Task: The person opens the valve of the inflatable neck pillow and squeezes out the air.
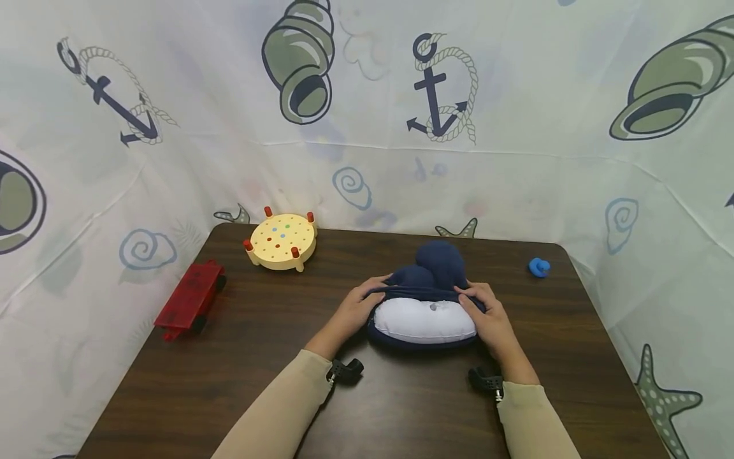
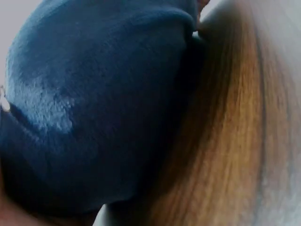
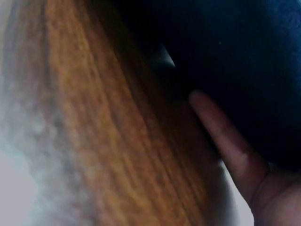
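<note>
From my remote station I count, left to right on the dark wooden table (image 1: 241,382): one red plastic toy wagon (image 1: 190,298), one round pale-yellow wooden peg board (image 1: 283,241) with four red pegs showing on its rim, one navy-blue fabric pillow cover with a white cushion inside (image 1: 423,319), and one small blue plastic piece (image 1: 539,267).

I see two hands, both on the cover. My left hand (image 1: 357,307) grips the cover's left edge, its fingers curled over the navy fabric. My right hand (image 1: 487,317) grips the right edge in the same way, fingers together and curled on the cloth. In the right wrist view one finger (image 3: 225,141) lies straight along the dark fabric just above the wood.

The cover lies at the table's centre, between both hands. Its long axis runs left to right across the table. The bunched navy end (image 1: 438,264) points away from me, toward the far edge; the white cushion faces me.
</note>
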Available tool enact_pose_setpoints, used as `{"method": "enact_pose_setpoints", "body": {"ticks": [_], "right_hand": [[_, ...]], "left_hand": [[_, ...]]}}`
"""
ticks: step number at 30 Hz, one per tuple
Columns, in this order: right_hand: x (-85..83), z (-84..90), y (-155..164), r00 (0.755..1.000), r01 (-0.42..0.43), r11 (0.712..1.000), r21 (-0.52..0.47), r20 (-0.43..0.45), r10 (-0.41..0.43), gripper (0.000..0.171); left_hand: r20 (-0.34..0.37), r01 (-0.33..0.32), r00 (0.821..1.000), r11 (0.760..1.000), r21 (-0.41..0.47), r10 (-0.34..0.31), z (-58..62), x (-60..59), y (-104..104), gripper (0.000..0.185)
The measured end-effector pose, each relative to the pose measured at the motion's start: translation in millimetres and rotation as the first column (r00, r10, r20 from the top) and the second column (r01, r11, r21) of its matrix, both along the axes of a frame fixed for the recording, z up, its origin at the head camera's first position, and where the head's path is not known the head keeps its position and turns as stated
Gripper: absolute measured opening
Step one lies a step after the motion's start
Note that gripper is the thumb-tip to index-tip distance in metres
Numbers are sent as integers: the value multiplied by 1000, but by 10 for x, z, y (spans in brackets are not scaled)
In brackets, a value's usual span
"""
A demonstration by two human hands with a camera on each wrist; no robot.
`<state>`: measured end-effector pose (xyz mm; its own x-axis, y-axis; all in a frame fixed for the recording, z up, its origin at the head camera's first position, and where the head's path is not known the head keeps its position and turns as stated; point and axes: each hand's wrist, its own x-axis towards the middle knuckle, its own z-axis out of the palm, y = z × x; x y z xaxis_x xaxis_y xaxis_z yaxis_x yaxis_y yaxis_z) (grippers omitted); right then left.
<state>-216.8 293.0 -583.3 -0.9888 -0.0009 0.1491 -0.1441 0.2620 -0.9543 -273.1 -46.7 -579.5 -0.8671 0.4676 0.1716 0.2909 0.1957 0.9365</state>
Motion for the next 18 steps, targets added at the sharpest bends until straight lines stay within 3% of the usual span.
{"method": "enact_pose_setpoints", "body": {"ticks": [4,7,10,14,18], "right_hand": [[-1,-12,39,998,-56,998,1,-10,56,47],[3,-19,89,991,-130,991,-23,2,130,65],[15,-13,110,985,-150,988,-38,76,153,87],[27,15,86,978,-104,994,-24,177,107,101],[26,72,33,985,-38,999,19,171,34,96]], "left_hand": [[45,-34,998,999,-31,35,7,7,14,36],[103,-3,995,999,-50,8,18,-8,-5,36],[127,47,991,998,-48,-40,12,-36,-31,32],[98,41,994,999,-36,-37,-19,-53,-41,39],[77,-17,997,999,-43,21,-23,-54,-28,45]]}}
